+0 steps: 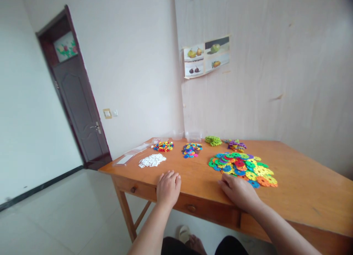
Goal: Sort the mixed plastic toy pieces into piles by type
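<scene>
Worktop (309,196) carries six piles, both hands at its front edge. Left hand (168,187) palm down, fingers loosely bent, released, nothing seen in them; white tiles (152,160) lie just beyond it. Right hand (239,190) rests with fingers curled under, can't tell if clenched or grasping anything; big heap of notched discs (239,165), mixed colours, sits just beyond it, contact unclear. Further back, left to right: small red-yellow-blue pieces (164,146), small round pieces (191,150), green pieces (213,140), purple and yellow pieces (236,146). Long flat clear case (135,151) along left end, clear container (193,136) at the back near the wall (143,64). Fruit pictures (206,56) on wall above
</scene>
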### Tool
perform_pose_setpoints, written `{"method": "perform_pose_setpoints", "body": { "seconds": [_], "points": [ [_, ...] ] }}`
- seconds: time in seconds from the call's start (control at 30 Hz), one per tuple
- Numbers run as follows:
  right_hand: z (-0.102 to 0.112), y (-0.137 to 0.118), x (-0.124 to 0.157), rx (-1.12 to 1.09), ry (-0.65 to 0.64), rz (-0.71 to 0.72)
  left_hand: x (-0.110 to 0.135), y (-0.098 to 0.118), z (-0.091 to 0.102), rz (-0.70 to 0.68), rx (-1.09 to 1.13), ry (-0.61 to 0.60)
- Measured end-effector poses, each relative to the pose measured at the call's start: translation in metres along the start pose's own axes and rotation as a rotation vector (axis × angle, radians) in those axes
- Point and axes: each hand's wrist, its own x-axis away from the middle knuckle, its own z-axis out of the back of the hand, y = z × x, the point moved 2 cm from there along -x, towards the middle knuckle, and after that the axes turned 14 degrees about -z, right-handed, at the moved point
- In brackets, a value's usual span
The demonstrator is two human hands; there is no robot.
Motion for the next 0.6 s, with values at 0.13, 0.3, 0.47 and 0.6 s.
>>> {"method": "perform_pose_setpoints", "body": {
  "seconds": [0.13, 0.3, 0.47, 0.6],
  "points": [
    [-0.001, -0.002, 0.001, -0.003, 0.004, -0.003, 0.018, 0.007, -0.001, 0.003, -0.035, 0.062],
    [0.001, -0.002, 0.01, -0.014, 0.034, 0.015, 0.032, 0.009, -0.003, -0.005, -0.055, 0.087],
    [0.007, -0.006, 0.036, 0.022, 0.149, 0.124, 0.038, 0.01, -0.003, -0.007, -0.069, 0.088],
    [0.004, -0.004, 0.062, 0.037, 0.238, 0.172, 0.046, 0.01, -0.005, -0.027, -0.075, 0.102]
  ]
}}
